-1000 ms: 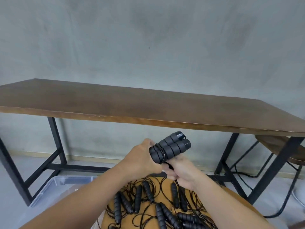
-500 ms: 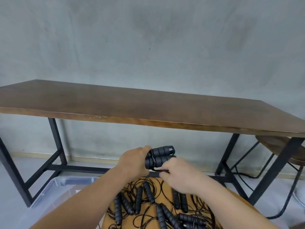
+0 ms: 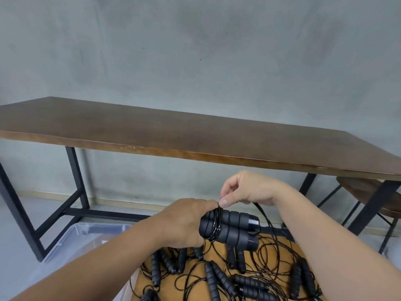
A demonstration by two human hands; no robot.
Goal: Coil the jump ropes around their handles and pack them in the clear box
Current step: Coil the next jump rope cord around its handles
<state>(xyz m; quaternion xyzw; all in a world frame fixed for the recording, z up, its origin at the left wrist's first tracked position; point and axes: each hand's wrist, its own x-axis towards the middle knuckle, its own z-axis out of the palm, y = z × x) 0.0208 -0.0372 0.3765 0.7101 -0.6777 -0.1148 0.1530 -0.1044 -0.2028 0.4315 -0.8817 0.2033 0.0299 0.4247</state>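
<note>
— Black foam-gripped pair of jump-rope handles [image 3: 230, 230]: where do you have them?

— Your left hand [image 3: 182, 222] is curled round their near ends, holding them side by side above the round wooden stool top [image 3: 219, 268]. Your right hand [image 3: 247, 190] pinches the thin black cord [image 3: 263, 216] between thumb and forefinger right at the wraps.

— And the rest?

— Loose black jump ropes [image 3: 217, 276] lie tangled on that stool top. Your clear plastic box [image 3: 71, 240] sits on the floor to the left, under the long dark wooden counter [image 3: 173, 135].
</note>
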